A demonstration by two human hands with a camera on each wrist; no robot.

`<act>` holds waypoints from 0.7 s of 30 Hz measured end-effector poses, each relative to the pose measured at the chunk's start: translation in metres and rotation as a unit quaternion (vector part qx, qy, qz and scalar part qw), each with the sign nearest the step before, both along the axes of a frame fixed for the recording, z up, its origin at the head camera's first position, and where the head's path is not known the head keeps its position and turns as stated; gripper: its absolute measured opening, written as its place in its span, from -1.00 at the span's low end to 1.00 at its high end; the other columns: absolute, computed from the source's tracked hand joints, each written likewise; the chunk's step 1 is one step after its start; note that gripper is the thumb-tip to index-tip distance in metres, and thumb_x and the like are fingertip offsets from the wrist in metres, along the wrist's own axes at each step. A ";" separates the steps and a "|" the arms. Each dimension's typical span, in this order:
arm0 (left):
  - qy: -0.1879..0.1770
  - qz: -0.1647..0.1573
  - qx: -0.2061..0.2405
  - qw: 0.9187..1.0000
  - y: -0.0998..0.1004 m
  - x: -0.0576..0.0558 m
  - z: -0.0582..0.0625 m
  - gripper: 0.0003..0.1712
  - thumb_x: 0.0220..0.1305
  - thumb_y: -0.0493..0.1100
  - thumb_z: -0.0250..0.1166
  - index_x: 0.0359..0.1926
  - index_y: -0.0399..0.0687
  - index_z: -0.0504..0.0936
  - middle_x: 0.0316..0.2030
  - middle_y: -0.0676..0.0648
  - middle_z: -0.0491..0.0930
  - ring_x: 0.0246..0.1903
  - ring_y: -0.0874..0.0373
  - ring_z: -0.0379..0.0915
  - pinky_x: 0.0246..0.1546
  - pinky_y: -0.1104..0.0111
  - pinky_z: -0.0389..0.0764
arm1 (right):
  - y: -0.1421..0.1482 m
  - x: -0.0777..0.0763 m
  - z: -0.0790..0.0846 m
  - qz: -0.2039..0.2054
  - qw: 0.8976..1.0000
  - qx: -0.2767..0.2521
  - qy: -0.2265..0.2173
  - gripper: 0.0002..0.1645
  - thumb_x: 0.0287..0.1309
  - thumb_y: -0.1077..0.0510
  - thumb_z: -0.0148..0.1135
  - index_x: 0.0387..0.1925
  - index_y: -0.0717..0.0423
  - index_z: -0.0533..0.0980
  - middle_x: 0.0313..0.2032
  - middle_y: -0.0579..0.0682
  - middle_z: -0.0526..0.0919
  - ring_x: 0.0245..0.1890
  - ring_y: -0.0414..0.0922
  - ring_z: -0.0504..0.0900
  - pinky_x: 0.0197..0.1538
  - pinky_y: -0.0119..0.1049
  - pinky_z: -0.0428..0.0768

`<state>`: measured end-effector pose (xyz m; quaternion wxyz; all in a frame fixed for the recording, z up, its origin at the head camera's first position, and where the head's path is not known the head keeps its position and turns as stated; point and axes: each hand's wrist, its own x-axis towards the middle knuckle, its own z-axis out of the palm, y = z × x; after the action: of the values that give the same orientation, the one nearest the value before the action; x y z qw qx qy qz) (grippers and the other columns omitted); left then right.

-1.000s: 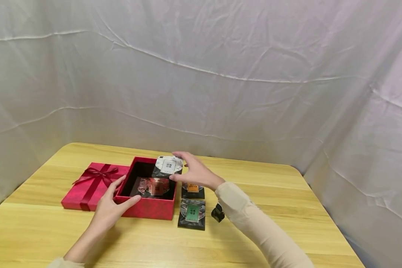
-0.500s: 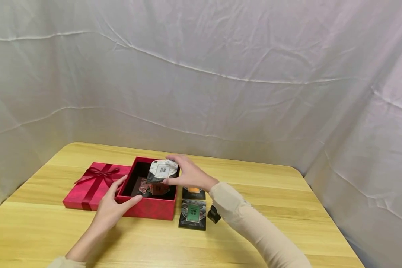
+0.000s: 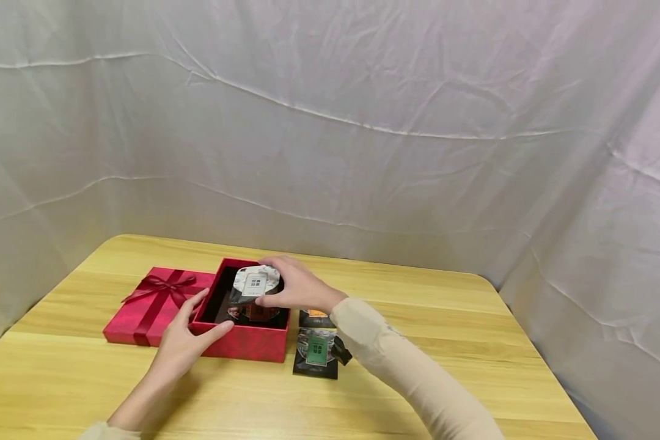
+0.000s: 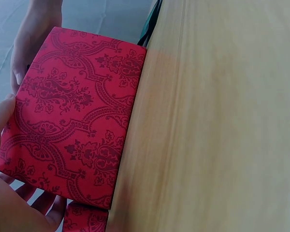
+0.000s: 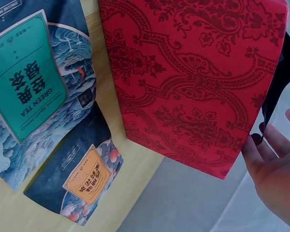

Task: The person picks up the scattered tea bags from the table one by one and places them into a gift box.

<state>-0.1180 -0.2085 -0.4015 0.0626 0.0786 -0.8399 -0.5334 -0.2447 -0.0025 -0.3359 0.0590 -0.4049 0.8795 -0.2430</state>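
My right hand (image 3: 302, 288) pinches a black-and-white tea pouch (image 3: 255, 284) with a white label, tilted over the open red gift box (image 3: 244, 342). A tea pouch with a red label (image 3: 263, 313) lies inside the box, partly hidden beneath it. In the right wrist view, the held pouch (image 5: 280, 77) shows only as a dark edge beside the box's rim. My left hand (image 3: 183, 339) holds the box's near left corner, thumb at the front rim and fingers along the left side. The patterned front wall (image 4: 77, 116) fills much of the left wrist view.
The box lid (image 3: 143, 311) with a dark red ribbon bow lies left of the box. To the right are a green-labelled tea pouch (image 3: 315, 357) and an orange-labelled one (image 5: 89, 179) behind it. A pale cloth (image 3: 330, 153) hangs behind the wooden table (image 3: 429, 324).
My right hand has moved the white-labelled pouch left and slightly down, from the box's right rim to over its middle. The left hand has stayed at the corner.
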 end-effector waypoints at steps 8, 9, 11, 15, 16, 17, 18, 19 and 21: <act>0.000 -0.003 0.000 1.000 -0.001 0.001 -0.001 0.04 0.15 0.12 0.41 0.50 0.05 0.02 0.39 -0.30 0.11 0.34 -0.25 0.00 0.20 -0.23 0.20 | -0.007 0.001 -0.002 -0.007 1.000 0.028 -0.002 -0.08 0.05 -0.14 0.37 0.40 -0.01 0.26 0.35 -0.02 0.31 0.36 -0.07 0.21 0.34 -0.14 0.24; -0.001 -0.003 0.000 1.000 -0.001 0.001 -0.001 0.04 0.15 0.12 0.40 0.50 0.05 0.02 0.39 -0.31 0.10 0.34 -0.25 0.00 0.20 -0.23 0.20 | -0.008 0.001 -0.002 -0.009 1.000 0.030 -0.003 -0.08 0.05 -0.15 0.37 0.40 -0.01 0.26 0.34 -0.02 0.31 0.36 -0.08 0.20 0.34 -0.14 0.25; -0.002 -0.004 0.001 1.000 -0.001 0.001 -0.001 0.04 0.15 0.12 0.41 0.51 0.05 0.02 0.40 -0.30 0.09 0.35 -0.26 -0.02 0.20 -0.24 0.19 | -0.010 0.002 -0.003 -0.011 0.999 0.033 -0.007 -0.09 0.05 -0.15 0.37 0.40 -0.03 0.26 0.35 -0.03 0.31 0.36 -0.08 0.20 0.34 -0.13 0.25; -0.004 -0.003 0.005 1.000 0.000 0.002 -0.001 0.05 0.15 0.11 0.41 0.50 0.03 0.02 0.40 -0.31 0.08 0.35 -0.26 -0.03 0.21 -0.25 0.17 | -0.014 0.002 -0.003 -0.014 0.999 0.039 -0.010 -0.09 0.05 -0.15 0.37 0.40 -0.04 0.26 0.34 -0.03 0.30 0.36 -0.08 0.19 0.33 -0.10 0.26; -0.004 -0.003 0.005 1.000 0.000 0.002 -0.001 0.05 0.15 0.11 0.41 0.50 0.03 0.02 0.40 -0.31 0.08 0.35 -0.27 -0.03 0.21 -0.25 0.17 | -0.015 0.002 -0.003 -0.013 0.999 0.041 -0.011 -0.09 0.05 -0.15 0.37 0.40 -0.04 0.26 0.35 -0.03 0.30 0.36 -0.08 0.19 0.33 -0.09 0.26; -0.004 -0.003 0.005 1.000 0.000 0.001 -0.001 0.04 0.15 0.11 0.41 0.50 0.02 0.02 0.40 -0.31 0.08 0.35 -0.27 -0.03 0.21 -0.25 0.16 | -0.015 0.002 -0.002 -0.012 0.999 0.042 -0.009 -0.09 0.05 -0.15 0.37 0.39 -0.04 0.27 0.34 -0.03 0.30 0.36 -0.08 0.19 0.33 -0.09 0.26; -0.005 -0.003 0.005 1.000 0.000 0.001 0.000 0.05 0.15 0.11 0.40 0.50 0.03 0.01 0.40 -0.31 0.08 0.35 -0.27 -0.03 0.21 -0.25 0.17 | -0.016 0.002 -0.002 -0.010 0.999 0.045 -0.007 -0.10 0.05 -0.15 0.37 0.39 -0.04 0.27 0.34 -0.03 0.30 0.36 -0.07 0.19 0.33 -0.09 0.26; -0.005 -0.004 0.004 1.000 0.000 0.001 0.000 0.05 0.15 0.11 0.40 0.50 0.03 0.01 0.40 -0.31 0.08 0.35 -0.27 -0.03 0.21 -0.25 0.17 | -0.017 0.002 -0.001 -0.008 0.999 0.048 -0.006 -0.10 0.05 -0.16 0.37 0.39 -0.04 0.27 0.35 -0.02 0.30 0.36 -0.07 0.20 0.32 -0.08 0.27; -0.005 -0.004 0.003 1.000 0.000 0.001 0.000 0.05 0.15 0.12 0.40 0.51 0.03 0.01 0.40 -0.31 0.08 0.34 -0.27 -0.02 0.20 -0.25 0.18 | -0.018 0.002 0.000 -0.006 0.998 0.056 -0.005 -0.11 0.05 -0.16 0.37 0.39 -0.05 0.28 0.35 -0.02 0.29 0.36 -0.07 0.20 0.31 -0.07 0.28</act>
<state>-0.1169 -0.2084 -0.4014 0.0558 0.0784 -0.8386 -0.5361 -0.2424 -0.0204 -0.3354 0.0849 -0.3940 0.8940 -0.1957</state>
